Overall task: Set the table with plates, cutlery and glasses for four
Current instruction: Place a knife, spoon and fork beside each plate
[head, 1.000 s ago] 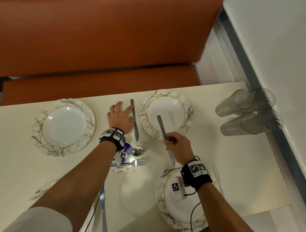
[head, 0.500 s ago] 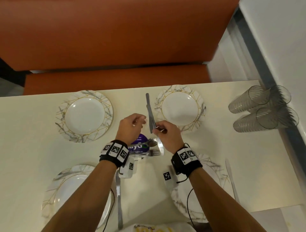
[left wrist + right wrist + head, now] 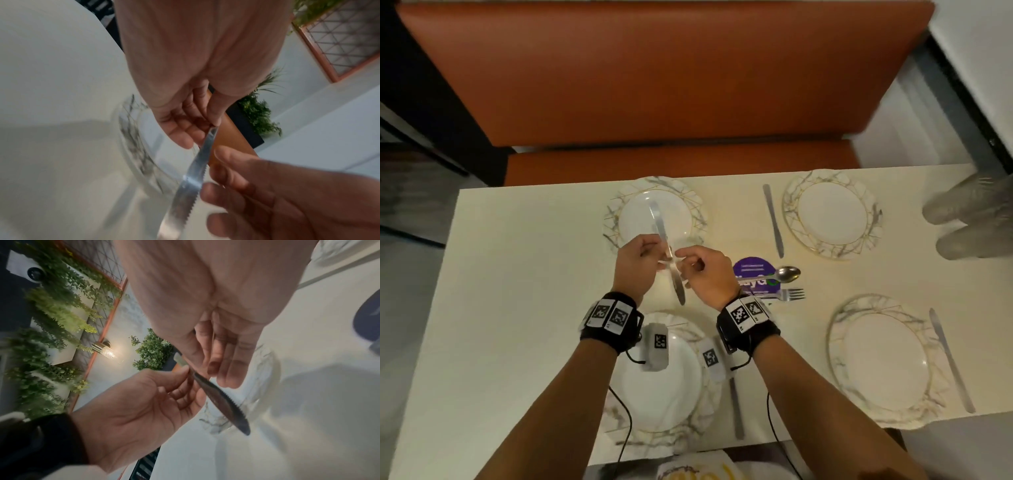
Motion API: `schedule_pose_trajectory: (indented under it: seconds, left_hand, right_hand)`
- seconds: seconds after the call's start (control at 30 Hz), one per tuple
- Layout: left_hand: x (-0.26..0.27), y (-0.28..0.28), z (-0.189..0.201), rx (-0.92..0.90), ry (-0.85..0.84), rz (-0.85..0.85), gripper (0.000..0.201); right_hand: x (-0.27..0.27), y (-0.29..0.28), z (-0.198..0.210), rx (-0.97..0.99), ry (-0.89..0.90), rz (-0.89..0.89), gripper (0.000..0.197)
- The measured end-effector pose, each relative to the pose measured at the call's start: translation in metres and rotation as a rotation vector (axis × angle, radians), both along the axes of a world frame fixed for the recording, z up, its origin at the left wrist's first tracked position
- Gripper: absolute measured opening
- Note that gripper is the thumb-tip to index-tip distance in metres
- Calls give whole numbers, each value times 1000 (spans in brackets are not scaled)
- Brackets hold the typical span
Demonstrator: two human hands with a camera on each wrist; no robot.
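Left hand: pinching knife handle.
Right hand: pinching same knife, above surface, near far-left plate.

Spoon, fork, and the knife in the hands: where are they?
spoon (image 3: 787,274), head view, on its bowl.
fork (image 3: 792,294), head view, on its tines.
knife (image 3: 661,229), head view, on its upper end, above the hands.

Left hand pinching knife handle, right hand gripping the serrated blade, both hanging over blurred plate.
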State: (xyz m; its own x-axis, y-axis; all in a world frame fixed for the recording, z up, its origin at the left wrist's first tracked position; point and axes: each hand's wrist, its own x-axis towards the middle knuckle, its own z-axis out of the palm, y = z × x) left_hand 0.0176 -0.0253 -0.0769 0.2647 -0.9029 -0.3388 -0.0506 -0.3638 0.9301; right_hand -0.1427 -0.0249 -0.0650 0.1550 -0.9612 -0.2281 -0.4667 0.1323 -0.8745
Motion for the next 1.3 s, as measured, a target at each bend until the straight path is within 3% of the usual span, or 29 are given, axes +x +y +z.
schedule_pose_trajectory:
  seconds: [0.17, 0.33, 0.5, 0.73, 0.87, 0.93, 1.1, 1.3]
  left_hand:
    - [95, -5, -5, 52, -86, 106, 10]
    - [159, -25, -28, 203, -181, 105, 18]
    - [166, -45, -41, 291, -225, 93, 23]
    - [164, -64, -55, 313, -245, 80, 7]
    - [163, -65, -58, 325, -304, 45, 12]
    - [163, -62, -58, 283, -419, 9, 5]
    - [171, -47, -67, 102, -1044, -228, 39]
    - [174, -51, -71, 99, -1164, -316, 45]
  right_hand:
    - [53, 15, 4, 49, -29, 7, 19]
    - [76, 21, -1, 130, -55, 0, 18]
    - [79, 11, -9, 149, -7, -42, 22]
    - [74, 5, -20, 154, 9, -73, 25]
    - [73, 3, -22, 155, 7, -83, 24]
    - [72, 2, -22, 160, 8, -87, 23]
    - [70, 4, -25, 168, 6, -95, 21]
    - [65, 8, -29, 152, 39, -88, 20]
